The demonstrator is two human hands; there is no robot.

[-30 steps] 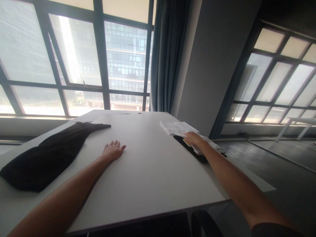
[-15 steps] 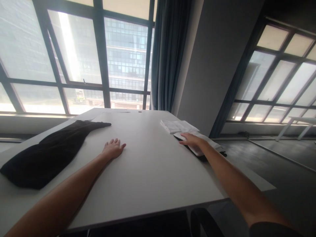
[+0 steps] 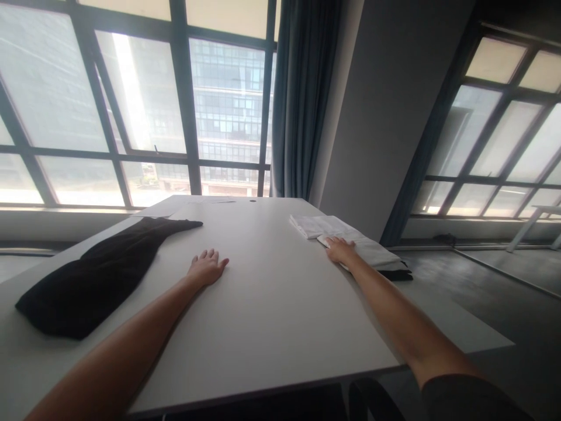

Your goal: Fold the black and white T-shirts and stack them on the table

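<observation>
- White cloth (image 3: 379, 250) lies under and right of my right fingers (image 3: 335, 240), which rest slightly spread.
- My left fingers (image 3: 211, 255) splay on the tabletop (image 3: 263, 310).
- Smoothing appears in hand; next, light, level pressure seems called for.

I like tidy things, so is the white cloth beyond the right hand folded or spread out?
Folded: the white cloth lies compact, with layered edges showing at its left end.

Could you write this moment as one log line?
left hand: palm down, white table | right hand: on white cloth | black cloth: on table, left of left hand
</observation>
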